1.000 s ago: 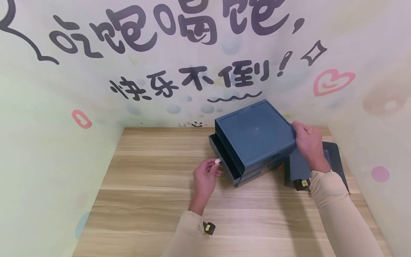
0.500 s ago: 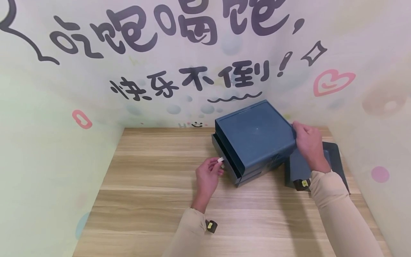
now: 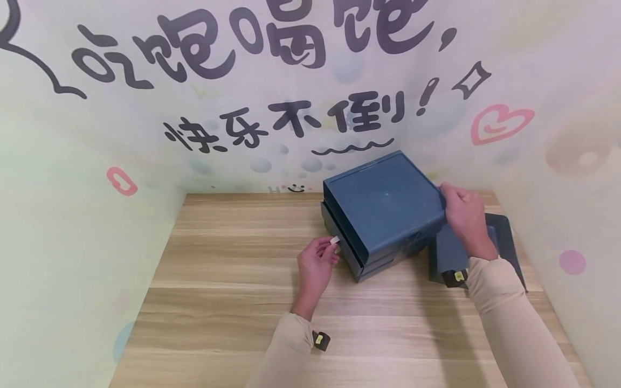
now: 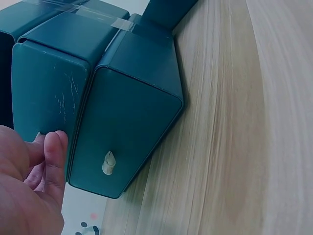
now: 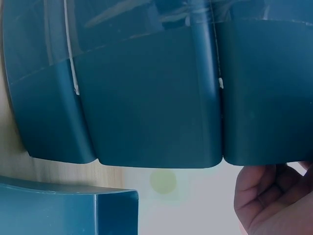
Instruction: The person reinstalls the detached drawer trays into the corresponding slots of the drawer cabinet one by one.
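A dark blue drawer cabinet stands angled on the wooden table near the back wall. Its top slot shows as a dark opening. Below that sits a drawer, its front nearly level with the cabinet. My left hand pinches the small white knob on this drawer's front; in the left wrist view the fingers hide the knob. The lowest drawer is closed, with its own pale knob showing. At the cabinet's rear top edge, my right hand grips the rim, fingertips partly hidden.
A blue tray-like piece lies on the table to the right, partly under my right forearm. Clear tape runs across the cabinet units. Printed walls border the table at the back and both sides.
The drawer under the top slot has slid inward, to the right, with my left hand following at its knob. My right hand keeps its hold on the cabinet.
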Available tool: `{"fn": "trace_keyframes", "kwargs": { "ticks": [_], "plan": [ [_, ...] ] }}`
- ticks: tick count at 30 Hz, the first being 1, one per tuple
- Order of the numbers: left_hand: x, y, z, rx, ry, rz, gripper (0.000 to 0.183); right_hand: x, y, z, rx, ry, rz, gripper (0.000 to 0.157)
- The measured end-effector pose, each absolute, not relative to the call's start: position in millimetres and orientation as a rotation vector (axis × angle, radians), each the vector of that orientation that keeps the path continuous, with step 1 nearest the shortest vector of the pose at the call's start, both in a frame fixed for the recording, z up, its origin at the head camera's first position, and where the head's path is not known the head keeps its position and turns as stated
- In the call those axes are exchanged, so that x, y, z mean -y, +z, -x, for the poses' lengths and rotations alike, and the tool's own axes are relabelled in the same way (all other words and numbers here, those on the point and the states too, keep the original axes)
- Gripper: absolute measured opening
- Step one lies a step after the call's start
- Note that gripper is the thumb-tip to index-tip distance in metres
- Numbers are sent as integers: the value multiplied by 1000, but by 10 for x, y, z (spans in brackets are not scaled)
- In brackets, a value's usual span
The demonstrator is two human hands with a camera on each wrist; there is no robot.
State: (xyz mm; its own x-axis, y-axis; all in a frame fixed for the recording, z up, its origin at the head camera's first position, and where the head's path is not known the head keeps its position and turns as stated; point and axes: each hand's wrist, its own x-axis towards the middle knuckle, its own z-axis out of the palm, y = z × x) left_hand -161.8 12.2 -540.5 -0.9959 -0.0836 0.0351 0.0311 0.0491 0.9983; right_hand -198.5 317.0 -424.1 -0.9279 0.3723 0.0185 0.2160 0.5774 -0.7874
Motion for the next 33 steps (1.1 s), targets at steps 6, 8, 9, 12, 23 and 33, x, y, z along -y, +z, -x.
{"fn": "trace_keyframes", "kwargs": {
  "ticks": [6, 8, 9, 12, 23, 33],
  "plan": [
    [-153, -5391, 1623, 2199, -2129, -51, 16, -3175, -4252, 1985, 2625, 1283, 496, 68],
    [-158, -5387, 1623, 2198, -2132, -53, 17, -3174, -4253, 1985, 2626, 1280, 496, 67],
    [-161, -5381, 1621, 2196, -2137, -52, 17, -3173, -4255, 1986, 2627, 1278, 495, 67],
    [-167, -5376, 1620, 2202, -2125, -47, 17, -3178, -4258, 1988, 2636, 1272, 489, 67],
    [-210, -5403, 1635, 2183, -2125, -61, 15, -3171, -4258, 1988, 2643, 1270, 481, 65],
    [-226, -5249, 1591, 2201, -2132, -76, 18, -3171, -4263, 1992, 2627, 1264, 485, 66]
  ]
}}
